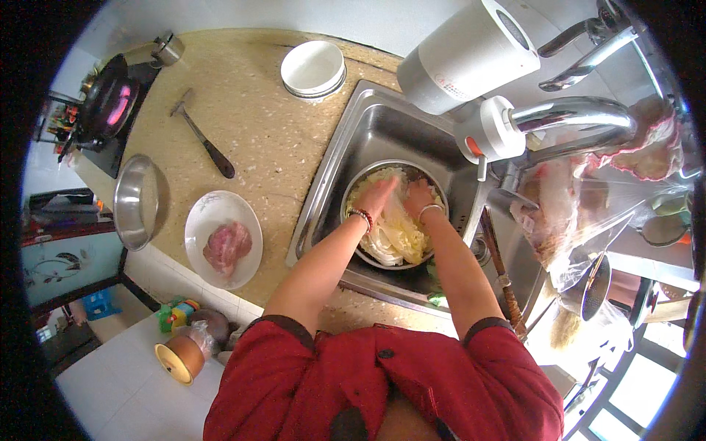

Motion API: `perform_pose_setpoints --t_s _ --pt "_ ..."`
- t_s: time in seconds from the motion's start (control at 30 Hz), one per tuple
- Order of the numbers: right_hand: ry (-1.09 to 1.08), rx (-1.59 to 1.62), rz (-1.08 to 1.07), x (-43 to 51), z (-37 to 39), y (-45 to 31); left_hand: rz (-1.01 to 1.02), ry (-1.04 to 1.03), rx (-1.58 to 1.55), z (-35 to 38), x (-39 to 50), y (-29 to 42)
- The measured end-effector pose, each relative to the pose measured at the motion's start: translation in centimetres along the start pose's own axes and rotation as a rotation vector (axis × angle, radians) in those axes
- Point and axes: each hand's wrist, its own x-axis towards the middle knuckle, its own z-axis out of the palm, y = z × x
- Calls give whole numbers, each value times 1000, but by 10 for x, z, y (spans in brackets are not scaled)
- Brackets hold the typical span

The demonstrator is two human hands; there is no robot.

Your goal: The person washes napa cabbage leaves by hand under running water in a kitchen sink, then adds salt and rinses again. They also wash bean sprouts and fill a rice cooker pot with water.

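Note:
Pale yellow and white cabbage leaves [394,240] fill a round metal basin [346,190] standing in the stainless steel sink [380,118]. My left hand [380,195], with a beaded bracelet at the wrist, reaches into the basin and touches the leaves, its fingers stretched out. Close beside it, my right hand [418,198] is down among the leaves at the right side, below a light bangle. Its fingertips are partly hidden by the leaves. Whether either hand grips a leaf does not show.
The chrome faucet [573,113] with its white head overhangs the sink's right side. Left on the counter are a white bowl [193,242] with raw meat [227,247], a metal bowl [128,204], a dark-handled tool [203,135] and stacked white bowls [313,67]. Bagged meat [557,204] hangs at right.

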Motion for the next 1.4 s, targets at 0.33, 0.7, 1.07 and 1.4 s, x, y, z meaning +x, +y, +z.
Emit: perform_pose_setpoints --t_s 0.33,0.7,1.07,1.4 --pt "218 1 57 5 -21 -54 67 227 243 -5 -50 -6" --pt "-71 477 -271 29 -10 -6 75 375 355 -17 -18 -38" --pt "-106 -5 -94 1 -24 -53 1 391 610 -6 -14 -18" --pt "-41 271 74 15 -40 -52 262 460 391 -4 -50 7"
